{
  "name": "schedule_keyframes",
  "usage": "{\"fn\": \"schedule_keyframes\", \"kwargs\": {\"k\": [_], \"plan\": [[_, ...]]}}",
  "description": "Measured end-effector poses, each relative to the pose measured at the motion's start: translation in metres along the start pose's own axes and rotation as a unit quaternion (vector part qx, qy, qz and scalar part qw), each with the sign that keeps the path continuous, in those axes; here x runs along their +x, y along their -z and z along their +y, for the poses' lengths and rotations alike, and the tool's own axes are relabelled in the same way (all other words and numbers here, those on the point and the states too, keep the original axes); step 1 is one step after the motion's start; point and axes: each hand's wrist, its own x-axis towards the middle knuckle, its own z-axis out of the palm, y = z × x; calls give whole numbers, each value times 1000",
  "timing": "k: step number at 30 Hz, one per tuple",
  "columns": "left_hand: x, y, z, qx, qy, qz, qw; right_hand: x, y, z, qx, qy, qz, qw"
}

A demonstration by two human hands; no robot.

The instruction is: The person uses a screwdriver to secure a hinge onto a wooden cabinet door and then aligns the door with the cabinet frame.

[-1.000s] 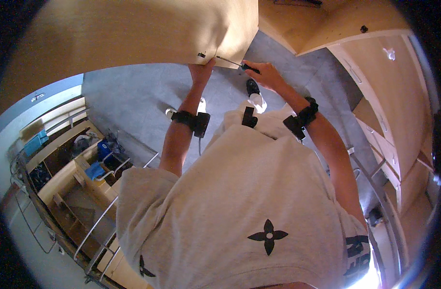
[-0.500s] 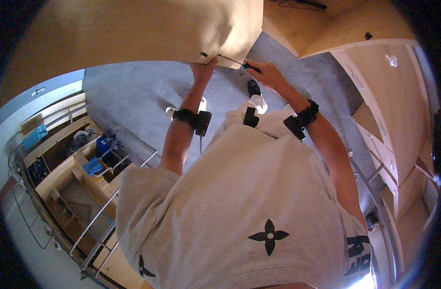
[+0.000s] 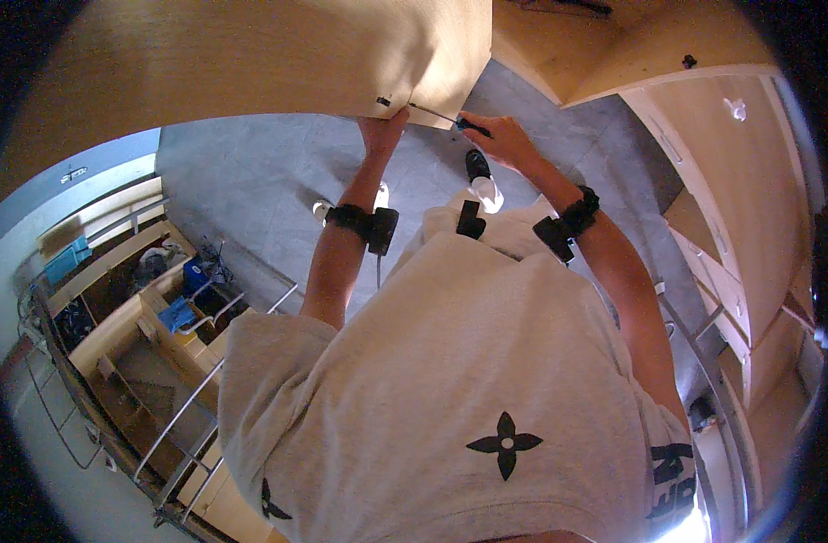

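Observation:
My right hand (image 3: 495, 138) is closed around the dark handle of a screwdriver (image 3: 473, 127). Its thin shaft points left across the corner of a light wooden panel (image 3: 278, 63), and the tip ends beside my left thumb. At the panel's near edge, my left hand (image 3: 381, 134) grips the wood, with part of its fingers hidden by the panel. Just left of that thumb, a small black fitting (image 3: 383, 101) sits on the panel. What the screwdriver's tip touches is too small to make out.
On the left stands a wire-railed cart (image 3: 197, 389) holding wooden boxes, a blue cloth (image 3: 176, 314) and other items. Tall wooden cabinets (image 3: 704, 172) line the right side. Another wooden piece (image 3: 649, 54) with a black knob (image 3: 689, 61) lies at upper right. Grey floor (image 3: 251, 172) shows below.

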Motion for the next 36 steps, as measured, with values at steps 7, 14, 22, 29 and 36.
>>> {"fn": "schedule_keyframes", "kwargs": {"k": [7, 14, 22, 29, 36], "plan": [[4, -1, -15, -6, -46, 5, 999, -1, 2, -3, -7, -20, -19, 1000], [5, -2, -32, -21, 16, 2, 1000, -5, -2, -5, -180, 36, 73, 980], [4, 0, -11, 38, 4, -24, 999, -1, -18, 47, 524, -347, 0, 778], [-3, -6, -17, 101, -88, 13, 991, -15, -25, 46, 284, -11, 214, 935], [-10, -8, -7, 53, -43, -21, 997, -24, 2, 20, 548, -331, 144, 755]]}}
